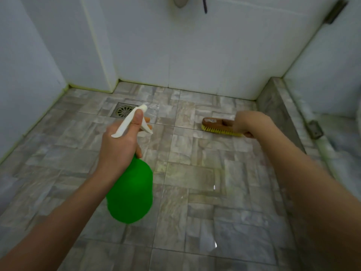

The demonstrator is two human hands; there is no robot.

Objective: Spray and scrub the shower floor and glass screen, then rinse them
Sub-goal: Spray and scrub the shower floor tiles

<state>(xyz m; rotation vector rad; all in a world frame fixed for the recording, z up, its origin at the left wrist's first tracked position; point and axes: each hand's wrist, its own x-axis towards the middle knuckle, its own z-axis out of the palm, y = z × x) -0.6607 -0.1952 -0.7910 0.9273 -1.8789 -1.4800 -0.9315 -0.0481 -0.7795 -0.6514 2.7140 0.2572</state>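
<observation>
Left grip [119, 145] wrapped round spray bottle [130, 192] neck, just this side of drain [123, 110]. Right grip [244, 124] clasps brush [216, 126], bristles on floor [195, 173] right of drain. Best: mist ahead, scrub firm toward drain.

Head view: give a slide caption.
Left hand grips a green spray bottle while the right hand holds a wooden scrub brush on the shower floor.

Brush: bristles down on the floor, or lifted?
Bristles down. The brush has its wooden back up, yellow bristles meeting the shower floor; the right hand grips its end. Pressure: cannot tell.
</observation>
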